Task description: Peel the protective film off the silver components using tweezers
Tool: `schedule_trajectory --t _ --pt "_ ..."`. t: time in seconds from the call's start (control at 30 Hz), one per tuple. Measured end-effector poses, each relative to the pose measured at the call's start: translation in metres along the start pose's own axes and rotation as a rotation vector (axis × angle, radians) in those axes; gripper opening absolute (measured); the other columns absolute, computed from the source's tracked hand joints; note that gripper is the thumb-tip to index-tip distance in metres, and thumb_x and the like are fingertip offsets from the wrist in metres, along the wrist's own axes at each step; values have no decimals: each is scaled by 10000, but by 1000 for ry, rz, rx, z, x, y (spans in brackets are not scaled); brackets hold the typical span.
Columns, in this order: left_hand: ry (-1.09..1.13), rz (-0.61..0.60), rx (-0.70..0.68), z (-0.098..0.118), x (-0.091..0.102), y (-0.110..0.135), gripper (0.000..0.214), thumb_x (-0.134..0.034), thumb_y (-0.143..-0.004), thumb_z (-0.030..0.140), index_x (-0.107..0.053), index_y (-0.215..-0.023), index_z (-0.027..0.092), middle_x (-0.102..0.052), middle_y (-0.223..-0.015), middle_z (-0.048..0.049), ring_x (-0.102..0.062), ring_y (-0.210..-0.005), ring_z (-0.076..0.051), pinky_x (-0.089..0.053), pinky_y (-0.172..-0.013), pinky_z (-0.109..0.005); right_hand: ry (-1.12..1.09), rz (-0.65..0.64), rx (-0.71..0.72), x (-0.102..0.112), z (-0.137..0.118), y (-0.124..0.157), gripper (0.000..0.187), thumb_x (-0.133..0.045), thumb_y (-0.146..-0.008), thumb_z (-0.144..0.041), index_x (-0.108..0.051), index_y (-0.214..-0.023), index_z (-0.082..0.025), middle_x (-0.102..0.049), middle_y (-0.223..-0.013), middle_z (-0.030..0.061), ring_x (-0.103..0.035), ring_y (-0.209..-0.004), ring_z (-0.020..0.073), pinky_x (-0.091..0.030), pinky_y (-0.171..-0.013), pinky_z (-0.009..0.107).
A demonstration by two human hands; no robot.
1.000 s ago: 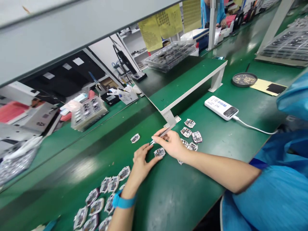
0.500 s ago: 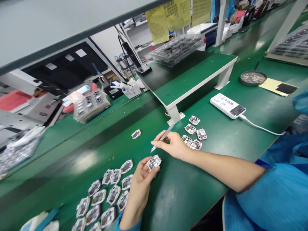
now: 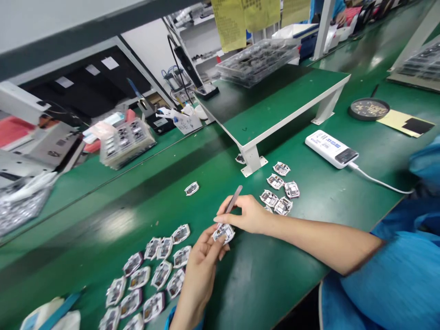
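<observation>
A green counter (image 3: 261,284) fills the view. Nearest, at the lower left, many flat white-edged parts (image 3: 151,275) lie in loose rows. The person's left hand (image 3: 202,263) rises from the bottom edge just beside them. Its grip pinches one small module (image 3: 223,233) between thumb and fingertips, lifted slightly above the counter.

The right hand (image 3: 245,214) reaches in from the right on a bare forearm. Its grip is pressed together around a pair of tweezers (image 3: 233,199). The tips point down onto the held module and the handle slants up and away.

Just beyond the right hand, a small group of similar parts (image 3: 280,192) lies on the counter. A single part (image 3: 191,188) sits alone to the left.

Farther right lies a white power bank (image 3: 331,148) with a cable attached. Behind it stands a low raised shelf (image 3: 275,98), which carries a stack of clear trays (image 3: 256,57). A dark round dish (image 3: 369,109) rests at the far right.
</observation>
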State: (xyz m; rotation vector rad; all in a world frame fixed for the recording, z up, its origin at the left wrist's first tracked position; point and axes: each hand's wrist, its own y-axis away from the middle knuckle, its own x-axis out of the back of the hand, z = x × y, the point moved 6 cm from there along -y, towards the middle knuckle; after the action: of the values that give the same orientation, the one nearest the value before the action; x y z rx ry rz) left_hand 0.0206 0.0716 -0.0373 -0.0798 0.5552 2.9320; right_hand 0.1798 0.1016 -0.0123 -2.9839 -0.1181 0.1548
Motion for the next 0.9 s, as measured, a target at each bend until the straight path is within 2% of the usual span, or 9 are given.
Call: schedule_trajectory --t 0.27,0.5,0.63,0.8,0.9 --pt "-46 4 -21 0 0 -1 405 -855 -707 350 -682 -1010 147 -662 -677 29 -541 -567 -86 -415 -525 -189 80 -43 82 -2 -8 3 66 -748 -800 -218 -716 -773 -167 -758 -787 12 -715 -765 168 -510 -723 249" --pt "-41 44 -37 2 -1 -2 512 -890 -625 406 -708 -1028 148 -680 -686 19 -536 -569 -100 -416 -506 -192 207 -97 283 -10 -12 6 80 -777 -788 -174 -728 -725 -172 -775 -801 19 -711 -775 173 -509 -813 277" --pt "-7 68 -16 4 -2 -2 483 -889 -612 413 -734 -984 147 -701 -711 5 -553 -576 -104 -444 -526 -200 187 -90 226 -8 -12 5 68 -768 -787 -168 -726 -736 -182 -776 -809 11 -712 -778 170 -515 -801 272" --pt "56 128 9 6 2 -2 470 -887 -586 434 -762 -942 154 -719 -718 -6 -582 -570 -105 -454 -509 -191 51 32 51 2 -9 3 74 -734 -809 -231 -703 -785 -168 -746 -773 12 -710 -768 168 -524 -724 254" --pt "71 143 8 7 3 -1 461 -896 -566 421 -773 -927 161 -735 -758 -11 -594 -568 -101 -466 -510 -187 40 44 17 3 -6 2 69 -730 -799 -209 -688 -766 -166 -731 -755 10 -701 -765 166 -525 -733 263"
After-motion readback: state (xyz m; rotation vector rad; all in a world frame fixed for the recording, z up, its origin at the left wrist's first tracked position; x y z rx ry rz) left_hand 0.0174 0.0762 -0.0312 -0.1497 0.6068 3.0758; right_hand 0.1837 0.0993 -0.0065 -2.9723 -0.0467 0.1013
